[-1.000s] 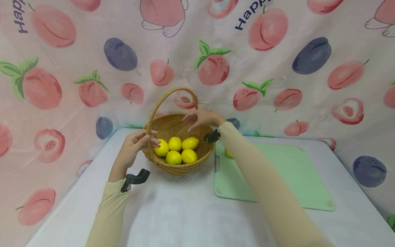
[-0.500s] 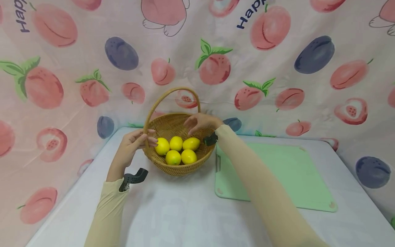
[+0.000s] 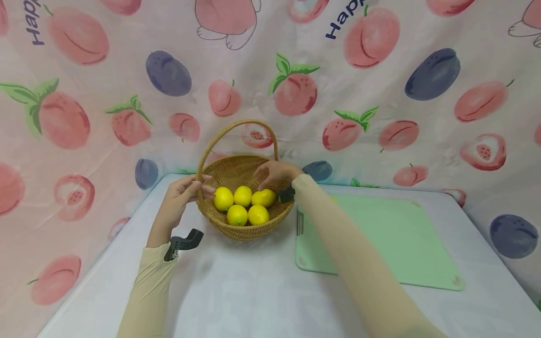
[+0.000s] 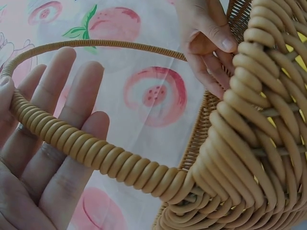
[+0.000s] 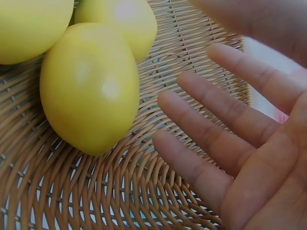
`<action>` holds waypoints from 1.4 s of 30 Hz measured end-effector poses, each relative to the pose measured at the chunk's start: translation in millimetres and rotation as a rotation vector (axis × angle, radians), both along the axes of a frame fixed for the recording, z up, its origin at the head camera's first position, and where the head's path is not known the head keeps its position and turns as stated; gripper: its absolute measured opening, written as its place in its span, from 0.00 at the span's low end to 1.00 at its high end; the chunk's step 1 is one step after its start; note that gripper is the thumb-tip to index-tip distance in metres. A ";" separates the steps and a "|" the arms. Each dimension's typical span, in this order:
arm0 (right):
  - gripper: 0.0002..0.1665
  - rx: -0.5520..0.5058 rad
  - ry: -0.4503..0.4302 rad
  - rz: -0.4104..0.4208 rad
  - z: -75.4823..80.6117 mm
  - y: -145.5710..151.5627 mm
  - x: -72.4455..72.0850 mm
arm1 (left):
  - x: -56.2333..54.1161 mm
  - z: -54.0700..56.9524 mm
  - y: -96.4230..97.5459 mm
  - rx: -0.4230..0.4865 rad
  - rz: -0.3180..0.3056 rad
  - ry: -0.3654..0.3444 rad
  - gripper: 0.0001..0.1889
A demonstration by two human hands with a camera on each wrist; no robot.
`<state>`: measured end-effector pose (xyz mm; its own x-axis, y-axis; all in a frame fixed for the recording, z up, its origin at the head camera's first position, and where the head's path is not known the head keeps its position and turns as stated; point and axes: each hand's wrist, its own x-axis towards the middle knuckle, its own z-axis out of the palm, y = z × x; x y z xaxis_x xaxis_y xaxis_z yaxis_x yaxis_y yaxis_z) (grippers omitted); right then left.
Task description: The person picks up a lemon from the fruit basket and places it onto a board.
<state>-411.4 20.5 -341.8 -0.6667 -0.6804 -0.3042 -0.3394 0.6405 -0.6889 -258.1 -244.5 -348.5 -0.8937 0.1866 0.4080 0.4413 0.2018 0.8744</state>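
A brown wicker basket (image 3: 245, 232) stands on the table with several yellow lemons (image 3: 237, 215) inside. My left hand (image 3: 173, 202) holds the handle (image 3: 220, 134) at its left side. In the left wrist view, the handle crosses in front of the extended fingers (image 4: 79, 91), with the thumb at the far left edge. My right hand (image 3: 276, 172) hovers within the basket, above the right rear lemon (image 3: 264, 197). The right wrist view shows its fingers spread beside a lemon (image 5: 90, 88), with a gap between them and nothing in the palm.
A pale green cutting board (image 3: 393, 234) lies right of the basket, partly covered by the right sleeve (image 3: 338, 230). A sliver of yellow shows beside that sleeve on the board. Fruit-patterned cloth (image 3: 296, 28) hangs behind the table (image 3: 245, 291).
My right hand has sunk a little toward the right rear lemon. The left hand stays at the basket handle, and the view has shifted slightly.
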 end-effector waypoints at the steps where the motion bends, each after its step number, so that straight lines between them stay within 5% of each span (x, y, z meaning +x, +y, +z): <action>1: 0.33 0.007 0.004 0.005 -0.3 -0.5 -0.6 | -0.2 0.1 -0.3 0.002 0.003 0.000 0.15; 9: 0.32 0.075 0.021 0.001 -6.6 -1.5 -2.5 | -2.3 0.2 0.0 0.031 0.010 0.013 0.16; 17: 0.34 0.048 -0.143 -0.072 -13.6 -1.1 3.0 | -0.9 -1.9 -0.3 0.028 0.030 0.004 0.16; 32: 0.25 0.128 -0.056 -0.003 -29.4 -3.1 2.5 | 0.6 -0.5 1.6 0.017 0.002 0.003 0.15; 42: 0.31 0.172 -0.001 -0.004 -28.5 -1.6 6.2 | -0.2 3.2 4.6 -0.018 0.009 -0.008 0.16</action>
